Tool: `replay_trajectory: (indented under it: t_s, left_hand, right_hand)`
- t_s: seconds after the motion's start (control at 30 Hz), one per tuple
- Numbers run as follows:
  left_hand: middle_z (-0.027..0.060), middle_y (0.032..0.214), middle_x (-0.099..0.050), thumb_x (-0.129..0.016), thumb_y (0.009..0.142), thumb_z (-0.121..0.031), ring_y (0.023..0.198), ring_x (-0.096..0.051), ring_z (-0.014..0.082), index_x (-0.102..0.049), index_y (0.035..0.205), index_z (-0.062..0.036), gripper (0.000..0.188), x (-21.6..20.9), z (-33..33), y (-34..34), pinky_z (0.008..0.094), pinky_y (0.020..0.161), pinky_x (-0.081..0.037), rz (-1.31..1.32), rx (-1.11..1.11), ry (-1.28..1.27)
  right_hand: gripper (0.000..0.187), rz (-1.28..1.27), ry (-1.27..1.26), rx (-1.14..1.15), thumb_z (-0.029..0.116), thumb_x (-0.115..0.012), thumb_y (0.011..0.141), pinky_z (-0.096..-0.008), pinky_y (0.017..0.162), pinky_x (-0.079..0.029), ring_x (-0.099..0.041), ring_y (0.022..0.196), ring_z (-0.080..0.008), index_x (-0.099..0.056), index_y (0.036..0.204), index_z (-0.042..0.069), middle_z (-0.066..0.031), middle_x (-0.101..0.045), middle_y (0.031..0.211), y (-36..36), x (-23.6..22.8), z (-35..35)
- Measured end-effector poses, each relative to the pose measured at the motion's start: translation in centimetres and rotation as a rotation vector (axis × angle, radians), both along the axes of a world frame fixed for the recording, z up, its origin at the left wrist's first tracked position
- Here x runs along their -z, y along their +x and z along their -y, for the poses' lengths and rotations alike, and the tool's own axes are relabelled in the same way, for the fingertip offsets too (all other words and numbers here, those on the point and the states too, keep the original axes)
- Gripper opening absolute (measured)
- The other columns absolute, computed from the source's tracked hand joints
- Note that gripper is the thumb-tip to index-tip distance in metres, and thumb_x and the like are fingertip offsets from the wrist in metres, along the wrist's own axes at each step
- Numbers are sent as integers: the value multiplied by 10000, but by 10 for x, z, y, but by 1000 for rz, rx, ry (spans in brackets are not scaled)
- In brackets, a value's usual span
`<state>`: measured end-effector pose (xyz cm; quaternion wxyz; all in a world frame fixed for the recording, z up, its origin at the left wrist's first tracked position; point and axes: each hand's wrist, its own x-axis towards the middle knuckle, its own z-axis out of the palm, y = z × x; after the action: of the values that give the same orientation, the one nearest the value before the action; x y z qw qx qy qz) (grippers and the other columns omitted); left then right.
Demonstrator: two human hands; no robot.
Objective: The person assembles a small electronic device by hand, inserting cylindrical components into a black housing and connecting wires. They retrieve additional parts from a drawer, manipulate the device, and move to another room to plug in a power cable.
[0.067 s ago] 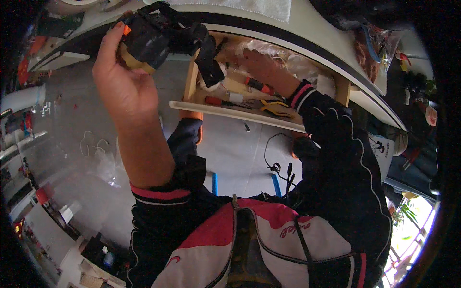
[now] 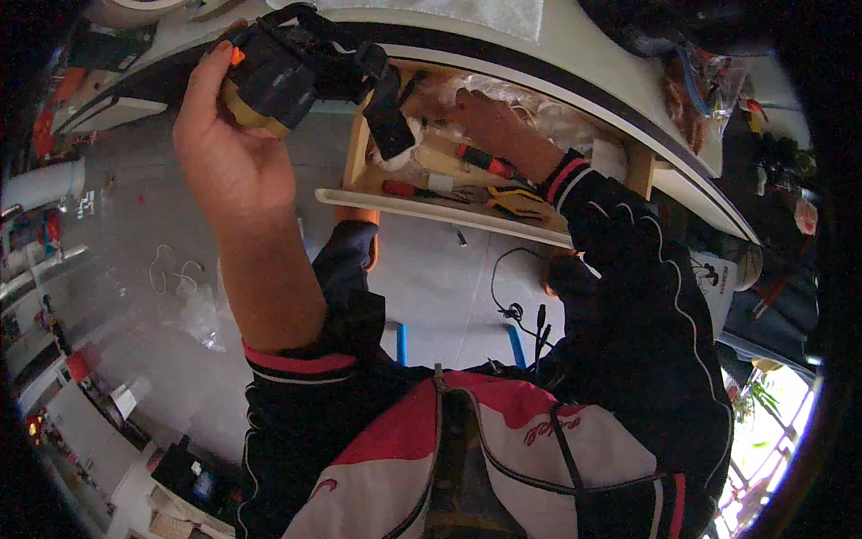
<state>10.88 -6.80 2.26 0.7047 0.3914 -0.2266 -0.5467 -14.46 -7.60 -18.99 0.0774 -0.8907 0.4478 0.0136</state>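
My left hand (image 2: 235,166) is closed round a headlamp (image 2: 277,76) with a black body, a yellowish rim and an orange button. Its black strap (image 2: 392,126) dangles over the left end of an open drawer (image 2: 404,205). Inside that drawer is my right hand (image 2: 489,119), close to crumpled clear plastic bags (image 2: 575,126); its fingertips are dim and partly lost among the contents. Below the right wrist lie a red-and-black screwdriver (image 2: 483,160), yellow-and-black pliers (image 2: 514,199) and another red-handled tool (image 2: 400,189).
The drawer juts from a white table (image 2: 431,29) that bears a white cloth (image 2: 494,13). Under it, a black cable (image 2: 512,312) hangs near my legs. A clear plastic bag (image 2: 202,314) lies on the grey floor at left. Bagged items (image 2: 709,81) stand at right.
The hanging strap has swung slightly to the left. Both hands stay in nearly the same place.
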Motion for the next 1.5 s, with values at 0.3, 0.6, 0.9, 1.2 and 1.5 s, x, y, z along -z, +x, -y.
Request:
replay_trajectory:
  t_s: [0.3,0.6,0.9,1.2,1.5]
  left_hand:
    - [93,937,-661,-623,826,-124,839,-653,211,-623,957,-15,171,6,3,12,327,729,-536,-3,17,7]
    - [49,897,-644,-635,821,-130,815,-638,158,-625,936,-26,155,-2,-2,9,279,721,-508,39,-24,37]
    - [46,875,-644,-646,811,-140,791,-639,158,-626,930,-31,163,-2,-1,15,277,707,-510,39,-56,74]
    - [50,882,-644,-636,819,-147,799,-641,170,-620,950,-27,179,-4,-2,16,292,720,-514,6,-52,77]
    - [63,884,-646,-631,818,-143,804,-646,182,-615,931,-27,163,0,0,23,311,735,-521,-9,-49,23]
  right_hand:
    - [262,167,-64,-164,164,-590,758,-455,752,-510,-627,827,-331,-669,990,73,-198,-638,954,31,3,-16]
    - [299,-124,-172,-203,176,-606,710,-470,951,-407,-554,1037,-313,-681,998,146,-128,-638,1017,50,7,-38]
    - [421,-174,92,78,303,-694,720,-475,953,-391,-498,1130,-313,-634,1108,152,-124,-553,1172,33,-5,-15]
    - [323,7,-272,-103,154,-633,721,-396,797,-498,-565,1022,-330,-640,1038,90,-154,-592,1086,65,39,-5]
    - [506,162,132,486,453,-603,781,-421,797,-516,-628,935,-332,-635,1035,17,-218,-639,997,5,8,40]
